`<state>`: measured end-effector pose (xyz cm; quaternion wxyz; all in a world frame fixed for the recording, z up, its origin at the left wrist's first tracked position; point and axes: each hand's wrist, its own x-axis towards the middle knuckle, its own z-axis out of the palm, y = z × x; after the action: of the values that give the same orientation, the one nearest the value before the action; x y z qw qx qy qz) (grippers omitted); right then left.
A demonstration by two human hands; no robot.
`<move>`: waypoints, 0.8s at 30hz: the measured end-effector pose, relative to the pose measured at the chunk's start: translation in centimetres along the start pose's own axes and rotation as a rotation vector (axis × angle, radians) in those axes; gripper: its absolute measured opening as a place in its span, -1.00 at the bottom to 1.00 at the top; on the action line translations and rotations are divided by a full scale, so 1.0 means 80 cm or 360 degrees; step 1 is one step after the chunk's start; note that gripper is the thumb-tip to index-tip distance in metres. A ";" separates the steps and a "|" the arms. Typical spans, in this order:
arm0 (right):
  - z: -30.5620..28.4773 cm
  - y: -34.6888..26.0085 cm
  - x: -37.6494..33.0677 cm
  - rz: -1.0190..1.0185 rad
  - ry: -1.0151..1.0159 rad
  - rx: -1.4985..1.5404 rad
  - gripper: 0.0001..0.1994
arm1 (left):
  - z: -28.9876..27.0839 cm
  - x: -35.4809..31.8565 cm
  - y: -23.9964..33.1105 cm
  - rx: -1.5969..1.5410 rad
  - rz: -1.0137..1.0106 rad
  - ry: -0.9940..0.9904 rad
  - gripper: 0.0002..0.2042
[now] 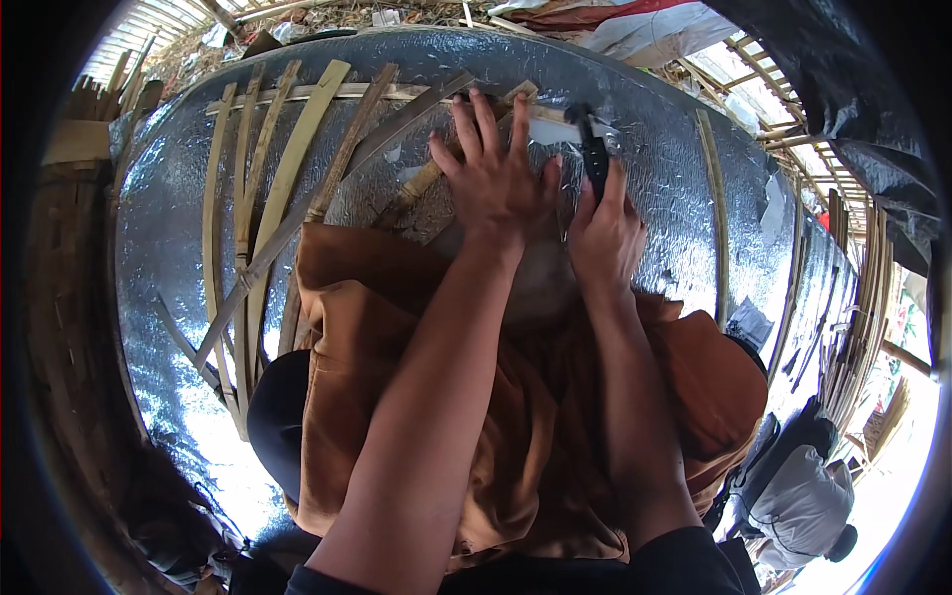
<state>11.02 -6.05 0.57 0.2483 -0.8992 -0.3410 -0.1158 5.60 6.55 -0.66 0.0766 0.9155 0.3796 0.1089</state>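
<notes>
The silver foil sheet (645, 188) is being pressed flat by the spread left hand (496, 178) while a black stapler-like tool (593, 149) is gripped by the right hand (605, 233) near the bamboo strips (288, 178), steady pressure likely needed.

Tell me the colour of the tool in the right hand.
Black tool, head view.

Left hand (496, 174) flat on silver foil sheet (654, 169); right hand (605, 233) grips black cutter (593, 149).
</notes>
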 end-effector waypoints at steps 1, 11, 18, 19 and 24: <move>0.000 -0.001 0.002 0.0057 -0.0181 -0.0044 -0.54 | 0.001 0.001 0.000 0.0006 -0.0012 -0.0005 -0.23; -0.008 -0.003 0.001 -0.0134 0.0390 0.0186 -0.55 | 0.001 -0.002 0.001 0.0004 0.0006 -0.0026 -0.22; 0.001 0.003 -0.006 0.0013 0.0401 0.0002 -0.64 | 0.004 -0.001 0.001 -0.0016 -0.0001 -0.0004 -0.22; 0.001 0.003 -0.012 0.0020 0.0385 0.0002 -0.64 | 0.005 -0.003 -0.001 -0.0030 0.0007 0.0021 -0.22; -0.006 0.004 0.000 0.0018 0.0142 0.0177 -0.77 | 0.001 -0.001 0.001 -0.0006 0.0008 -0.0015 -0.23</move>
<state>11.21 -6.52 0.84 0.3136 -0.8799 -0.3304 -0.1351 5.62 6.47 -0.74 0.0799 0.9168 0.3769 0.1054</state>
